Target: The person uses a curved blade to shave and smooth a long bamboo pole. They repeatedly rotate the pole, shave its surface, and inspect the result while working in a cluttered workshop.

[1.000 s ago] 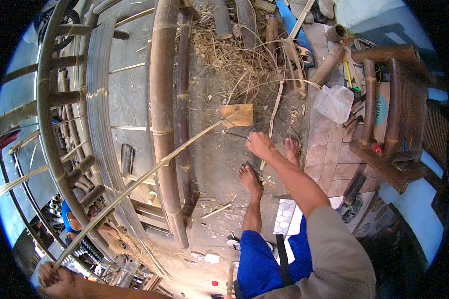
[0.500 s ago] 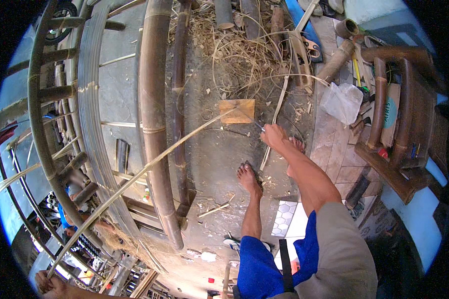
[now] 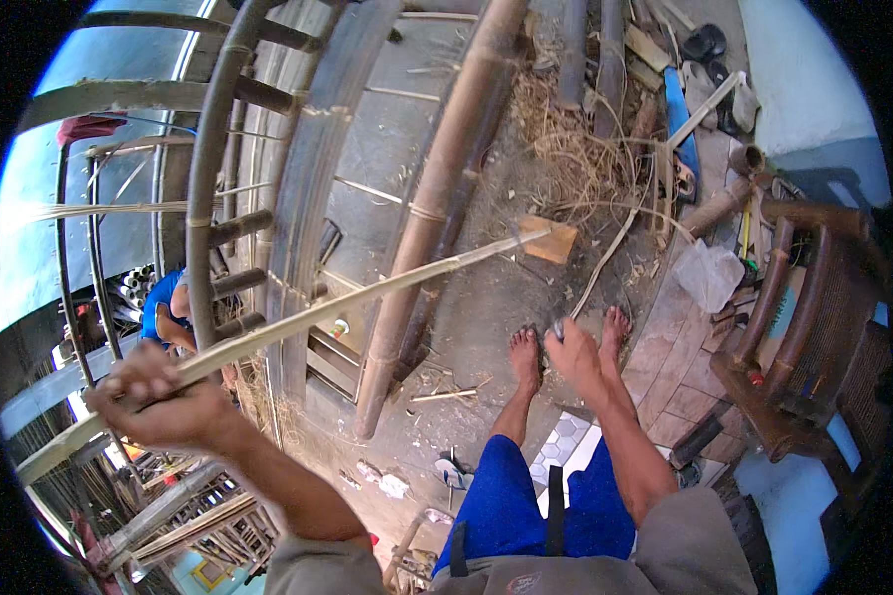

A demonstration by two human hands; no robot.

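The left hand (image 3: 159,402) has its fingers closed around a long pale bamboo strip (image 3: 367,293). The strip runs from this hand up and to the right, across the thick bamboo pole (image 3: 437,198), and its far tip ends near a small wood block (image 3: 551,240) on the floor. The right hand (image 3: 575,352) hangs low near the bare feet, fingers closed on a small dark tool; I cannot tell what kind. The strip looks light, thin and springy, probably with sharp edges, so it is best held near one end, as here.
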